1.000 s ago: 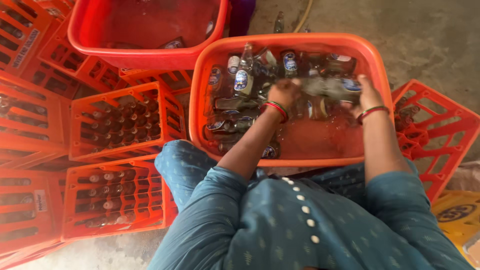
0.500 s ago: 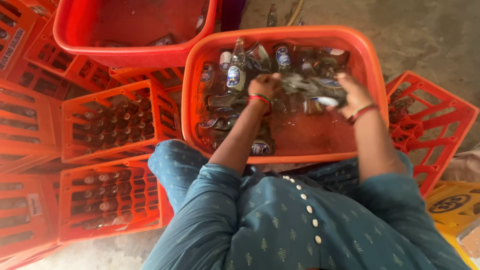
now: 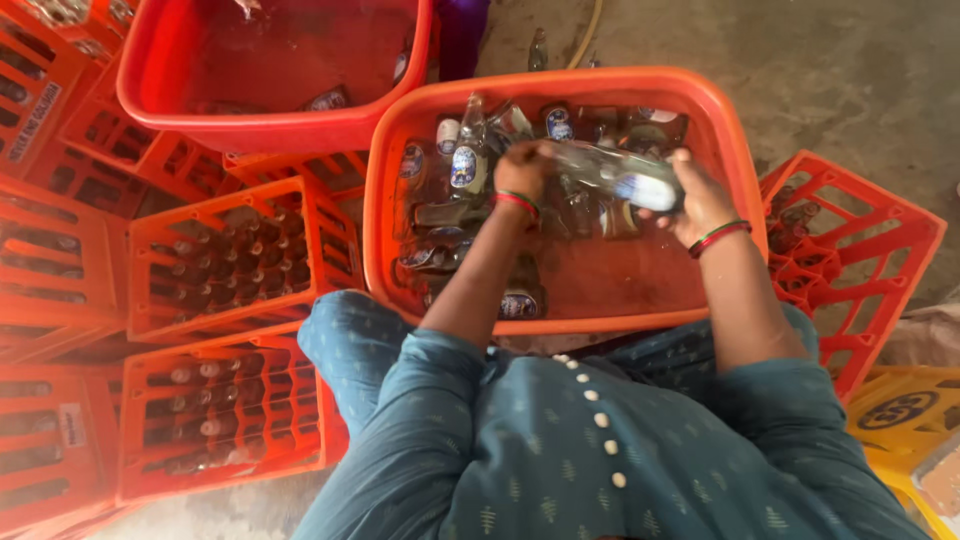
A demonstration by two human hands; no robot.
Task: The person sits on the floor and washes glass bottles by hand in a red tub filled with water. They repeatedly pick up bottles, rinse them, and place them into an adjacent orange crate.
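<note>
- Step in hand: a clear glass bottle (image 3: pixel 615 175) is held sideways over the orange tub (image 3: pixel 385 200), betw. both hands.
- Left hand (image 3: pixel 522 170): fingers closed on the bottle's neck end. Right hand (image 3: pixel 700 195): fingers wrapped round its base.
- Next move prob. calls for a firm grip; wet glass looks slippery.
- Labels: white-blue ovals on the tub's bottles; bottle-filled orange crates (image 3: pixel 235 255) at left; yellow crate (image 3: pixel 910 425) at right.

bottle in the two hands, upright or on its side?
On its side. The clear glass bottle lies roughly level above the orange tub, left hand at its neck end, right hand at its base end.
</note>
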